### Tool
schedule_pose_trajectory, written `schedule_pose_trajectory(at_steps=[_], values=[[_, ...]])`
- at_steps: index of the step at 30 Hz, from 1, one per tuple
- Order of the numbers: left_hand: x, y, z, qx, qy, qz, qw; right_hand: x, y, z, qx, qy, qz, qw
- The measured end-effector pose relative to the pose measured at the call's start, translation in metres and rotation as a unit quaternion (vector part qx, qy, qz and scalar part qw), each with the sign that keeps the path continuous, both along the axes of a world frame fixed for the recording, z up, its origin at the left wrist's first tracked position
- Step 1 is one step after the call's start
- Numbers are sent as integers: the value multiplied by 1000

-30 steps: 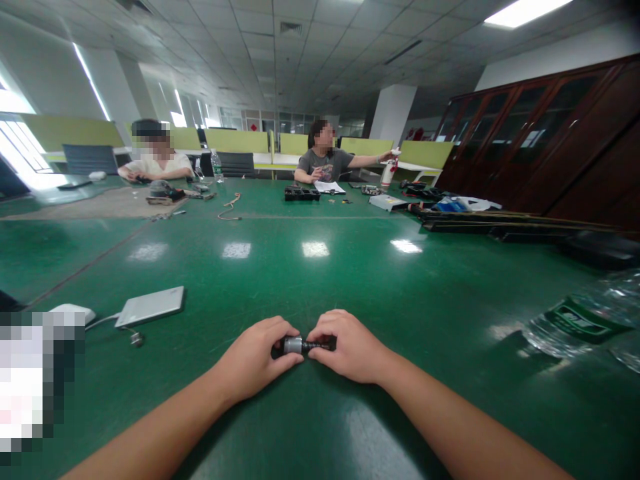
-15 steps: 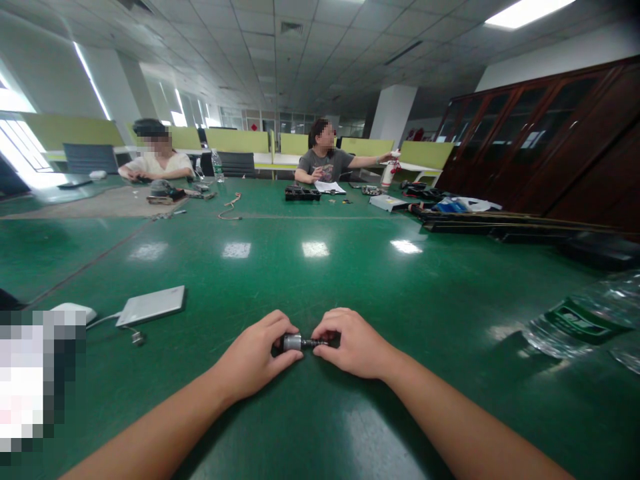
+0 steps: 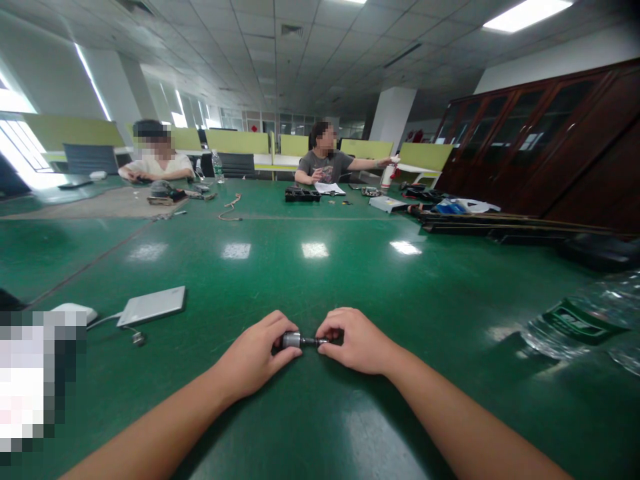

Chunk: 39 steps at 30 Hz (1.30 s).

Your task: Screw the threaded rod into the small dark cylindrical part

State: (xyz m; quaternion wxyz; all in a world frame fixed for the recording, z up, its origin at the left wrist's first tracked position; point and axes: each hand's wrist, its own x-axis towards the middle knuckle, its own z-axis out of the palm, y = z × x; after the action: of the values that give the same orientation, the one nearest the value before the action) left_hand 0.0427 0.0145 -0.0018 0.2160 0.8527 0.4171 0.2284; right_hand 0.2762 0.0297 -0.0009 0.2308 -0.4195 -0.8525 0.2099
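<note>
My left hand [image 3: 262, 347] is closed round a small silver motor [image 3: 292, 340], a metal cylinder whose dark rear end is partly hidden by the fingers. From its front a thin dark shaft [image 3: 309, 341] points right, low over the green table. My right hand [image 3: 351, 340] pinches the shaft's far end between thumb and fingers. A small shiny bit shows at those fingertips; whether it is part of the shaft or a separate piece I cannot tell.
A silver flat box with a cable [image 3: 153, 307] lies left, beside a white device [image 3: 75, 312]. Clear plastic bottles [image 3: 575, 327] lie at right. Across the green table [image 3: 280, 273] sit two people, among a black tray [image 3: 303, 194], a clipboard [image 3: 330, 189] and several loose parts.
My right hand has shifted slightly right, away from the motor, and more of the shaft shows between the hands. The left hand has stayed almost still.
</note>
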Motion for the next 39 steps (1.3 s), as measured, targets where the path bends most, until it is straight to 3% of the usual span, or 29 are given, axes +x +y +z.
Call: schedule_pose_trajectory(at_steps=[13,25,33,39], values=[[1,1,2,-7,10,10,1000,20,6,4,-31,-46,-36,998],[1,1,0,-11,14,14,1000,11,4,3,-5,-28,-23,999],[2,1,0,-20,1,16,1000,-13,-3,-8,25,25,6,999],[1,2,-2,-5,-14,-11,1000,-17,-3,-11,21,27,-1,999]])
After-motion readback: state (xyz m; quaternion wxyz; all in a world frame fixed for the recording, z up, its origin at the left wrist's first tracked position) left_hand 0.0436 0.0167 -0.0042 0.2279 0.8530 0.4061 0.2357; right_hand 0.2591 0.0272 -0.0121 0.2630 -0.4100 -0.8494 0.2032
